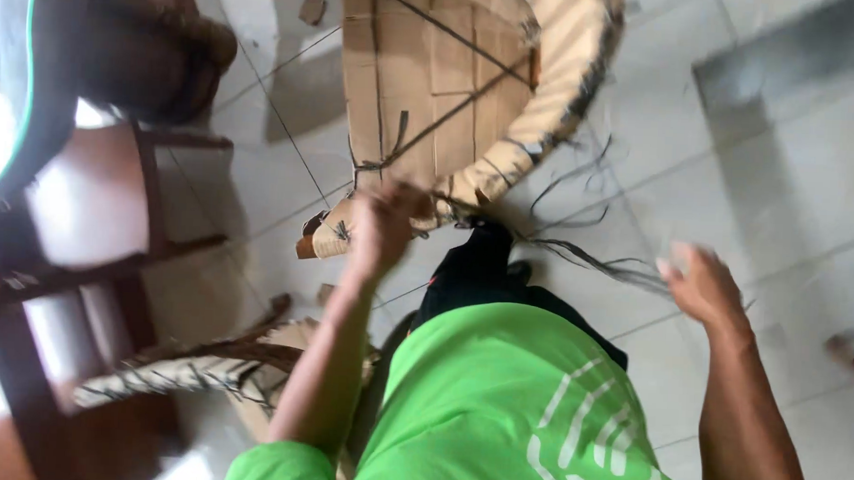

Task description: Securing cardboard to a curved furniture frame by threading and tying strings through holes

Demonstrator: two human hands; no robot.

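Pale glossy floor tiles (779, 177) reflect bright daylight, while a dark wooden chair (76, 256) stands at the left edge.

A flattened brown cardboard sheet (433, 70), seemingly box panels with creases and dark strands running across, is being seen at twelve o'clock on the pale tiled floor. Its lower edge is being gripped by the left hand (382, 224). A small cardboard scrap (312, 9) is lying at eleven o'clock.

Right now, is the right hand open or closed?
Open. The right hand shows spread fingers and grips nothing; dark strands pass beside it, touching or not I cannot tell.
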